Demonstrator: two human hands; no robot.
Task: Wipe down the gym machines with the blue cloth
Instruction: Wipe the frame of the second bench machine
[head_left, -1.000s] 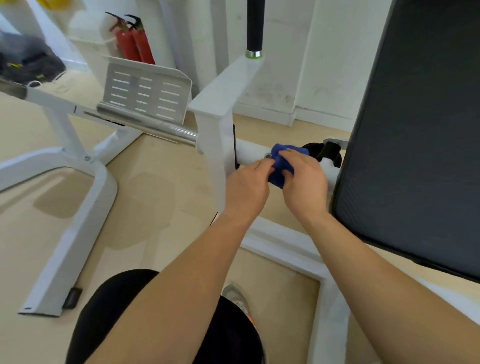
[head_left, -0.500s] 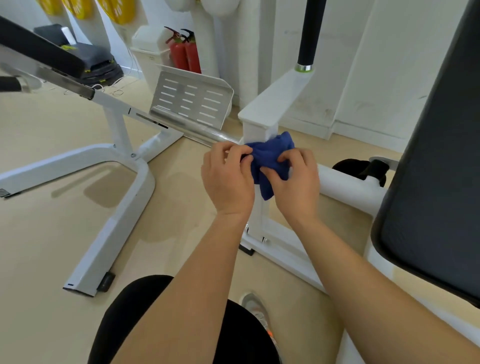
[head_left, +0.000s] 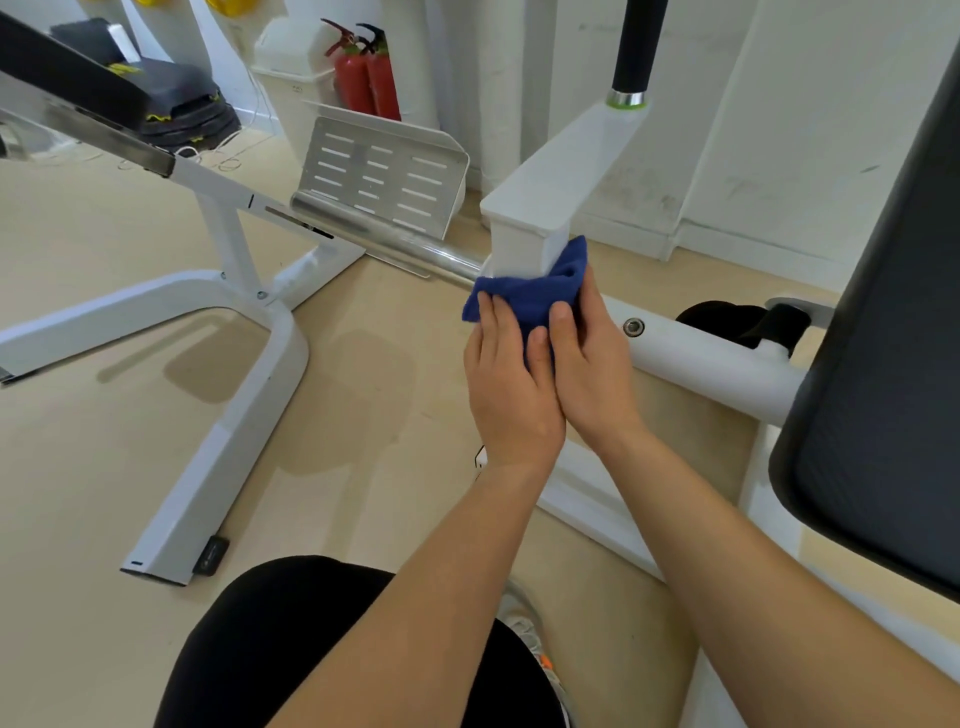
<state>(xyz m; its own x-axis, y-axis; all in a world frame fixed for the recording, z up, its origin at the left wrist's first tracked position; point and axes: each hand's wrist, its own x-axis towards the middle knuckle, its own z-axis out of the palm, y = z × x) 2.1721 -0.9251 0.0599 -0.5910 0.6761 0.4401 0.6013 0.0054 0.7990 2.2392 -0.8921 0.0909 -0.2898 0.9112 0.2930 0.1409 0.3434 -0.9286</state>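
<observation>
1. Head view, where the task's thing is: the blue cloth (head_left: 530, 296) is wrapped round the near and right faces of the white upright post (head_left: 524, 249), just under its blocky top. The chrome bar (head_left: 415, 249) meets the post from the left and the white round tube (head_left: 701, 353) runs off to the right.
2. Head view, the hands: the left hand (head_left: 506, 384) lies on the cloth with its fingers nearly straight, pressing the left part flat against the post. The right hand (head_left: 592, 374) grips the other part, with its thumb on the near face and its fingers curled round the right side of the post. The two hands touch along their inner edges.
3. Head view, surroundings: a large black pad (head_left: 883, 364) fills the right side. A perforated metal footplate (head_left: 384, 182) stands at the far left of the post, and two red fire extinguishers (head_left: 363, 78) stand by the far wall.
4. The step in hand looks like wiping the post. To do it well:
   - Keep the cloth spread, not bunched, so that both faces are covered.
   - Draw it along the post with steady pressure.
   - Turn it round to reach the far face, which is hidden here.
   - Work into the joints with the bar and the tube, where dirt probably gathers.
   - The tube, the pad and the rest of the frame likely remain to be wiped.
</observation>
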